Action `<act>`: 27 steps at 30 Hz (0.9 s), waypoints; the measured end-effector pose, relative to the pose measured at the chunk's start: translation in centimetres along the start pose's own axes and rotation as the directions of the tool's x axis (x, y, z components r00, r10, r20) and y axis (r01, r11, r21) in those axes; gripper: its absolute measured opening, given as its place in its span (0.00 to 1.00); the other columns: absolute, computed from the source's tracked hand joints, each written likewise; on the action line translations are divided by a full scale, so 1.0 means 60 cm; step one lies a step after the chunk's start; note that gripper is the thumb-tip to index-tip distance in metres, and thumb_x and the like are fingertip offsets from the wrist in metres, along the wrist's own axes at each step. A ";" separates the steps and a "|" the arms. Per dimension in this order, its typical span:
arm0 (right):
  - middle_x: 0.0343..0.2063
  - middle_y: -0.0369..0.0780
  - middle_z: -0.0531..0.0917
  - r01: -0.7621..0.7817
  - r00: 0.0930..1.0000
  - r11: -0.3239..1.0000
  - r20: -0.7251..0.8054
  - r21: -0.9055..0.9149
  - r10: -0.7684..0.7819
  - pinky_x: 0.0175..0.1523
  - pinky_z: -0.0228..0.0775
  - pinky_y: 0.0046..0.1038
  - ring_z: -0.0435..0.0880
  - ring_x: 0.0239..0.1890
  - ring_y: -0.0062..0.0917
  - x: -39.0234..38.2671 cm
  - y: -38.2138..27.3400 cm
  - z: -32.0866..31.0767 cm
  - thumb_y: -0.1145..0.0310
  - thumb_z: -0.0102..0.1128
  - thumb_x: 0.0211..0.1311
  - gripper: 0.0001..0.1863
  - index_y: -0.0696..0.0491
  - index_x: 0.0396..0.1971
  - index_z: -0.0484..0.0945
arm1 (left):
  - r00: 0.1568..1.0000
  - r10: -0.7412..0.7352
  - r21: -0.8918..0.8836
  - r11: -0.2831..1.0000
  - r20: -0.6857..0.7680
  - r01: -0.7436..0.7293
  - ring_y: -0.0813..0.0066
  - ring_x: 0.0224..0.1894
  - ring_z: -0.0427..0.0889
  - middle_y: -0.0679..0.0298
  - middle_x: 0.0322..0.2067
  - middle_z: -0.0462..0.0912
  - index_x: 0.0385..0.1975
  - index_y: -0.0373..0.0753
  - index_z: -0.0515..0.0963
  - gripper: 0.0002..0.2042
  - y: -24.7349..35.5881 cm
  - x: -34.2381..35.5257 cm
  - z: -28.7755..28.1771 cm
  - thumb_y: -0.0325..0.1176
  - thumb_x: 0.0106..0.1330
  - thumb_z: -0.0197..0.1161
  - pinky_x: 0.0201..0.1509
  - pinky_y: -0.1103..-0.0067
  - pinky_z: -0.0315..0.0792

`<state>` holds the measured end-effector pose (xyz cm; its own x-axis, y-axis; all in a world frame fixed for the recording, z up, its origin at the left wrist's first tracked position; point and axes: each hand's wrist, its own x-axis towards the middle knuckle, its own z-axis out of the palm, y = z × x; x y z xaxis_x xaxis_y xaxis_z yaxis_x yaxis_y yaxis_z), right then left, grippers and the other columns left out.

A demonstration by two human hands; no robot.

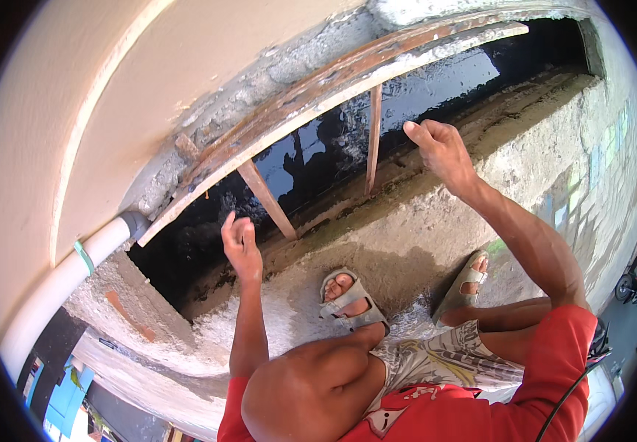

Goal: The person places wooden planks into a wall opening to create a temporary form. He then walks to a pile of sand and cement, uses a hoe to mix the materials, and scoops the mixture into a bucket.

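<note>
My left hand [242,249] is held over the near edge of an open drain [311,147], its index finger raised and the others loosely bent, with nothing visible in it. Farther right, my right hand [442,151] is closed, thumb out to the left; whatever it may hold is hidden. Along the drain's far side runs a long wooden board [333,99]. Two short wooden struts, a left one [268,200] and a right one [373,140], span from it toward the near concrete edge. Neither hand appears to touch the wood.
Dark water with bright reflections lies in the drain. A white pipe [60,287] with a grey end meets the wall [134,110] at the left. My sandalled feet, one sandal [355,303] nearer the drain, stand on rough, wet concrete [399,250]. A motorcycle [635,272] stands far right.
</note>
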<state>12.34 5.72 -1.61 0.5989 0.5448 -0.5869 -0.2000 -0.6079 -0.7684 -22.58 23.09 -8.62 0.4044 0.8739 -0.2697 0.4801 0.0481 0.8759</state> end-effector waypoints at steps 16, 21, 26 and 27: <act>0.14 0.42 0.75 -0.413 0.897 0.804 -0.342 -0.428 0.279 0.20 0.66 0.29 0.76 0.15 0.27 -0.740 0.202 -0.583 0.73 0.44 0.57 0.13 0.62 0.40 0.71 | 0.230 -0.935 -0.137 0.199 0.272 0.970 0.73 0.32 0.77 0.64 0.31 0.76 0.48 0.37 0.68 0.14 0.359 -0.605 -0.366 0.34 0.64 0.51 0.35 0.78 0.71; 0.16 0.42 0.75 -0.768 0.588 0.616 -0.191 0.175 0.786 0.16 0.69 0.28 0.76 0.14 0.27 -1.111 0.025 -0.534 0.72 0.48 0.57 0.12 0.59 0.39 0.73 | 0.477 -0.867 0.362 0.494 0.142 0.791 0.67 0.30 0.80 0.60 0.35 0.78 0.45 0.41 0.69 0.12 0.627 -0.621 -0.451 0.37 0.64 0.51 0.31 0.74 0.72; 0.17 0.41 0.76 -0.654 0.665 0.668 -0.151 0.355 0.731 0.18 0.68 0.24 0.77 0.16 0.25 -1.304 -0.108 -0.494 0.67 0.47 0.59 0.14 0.59 0.40 0.74 | 0.622 -0.745 0.373 0.663 0.241 0.649 0.66 0.32 0.79 0.58 0.37 0.77 0.48 0.40 0.67 0.15 0.822 -0.541 -0.442 0.39 0.65 0.51 0.37 0.73 0.72; 0.18 0.41 0.76 -0.584 0.705 0.703 -0.175 0.406 0.687 0.19 0.69 0.24 0.76 0.16 0.24 -1.321 -0.125 -0.490 0.67 0.47 0.59 0.14 0.59 0.40 0.74 | 0.660 -0.711 0.357 0.698 0.240 0.621 0.65 0.33 0.79 0.56 0.38 0.77 0.50 0.40 0.65 0.16 0.850 -0.527 -0.430 0.39 0.67 0.49 0.38 0.72 0.72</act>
<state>-10.83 -49.86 58.19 0.4204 -0.1342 -0.8973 -0.8052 -0.5109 -0.3009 -30.96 10.38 54.89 0.1128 0.4267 -0.8973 0.8642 0.4035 0.3005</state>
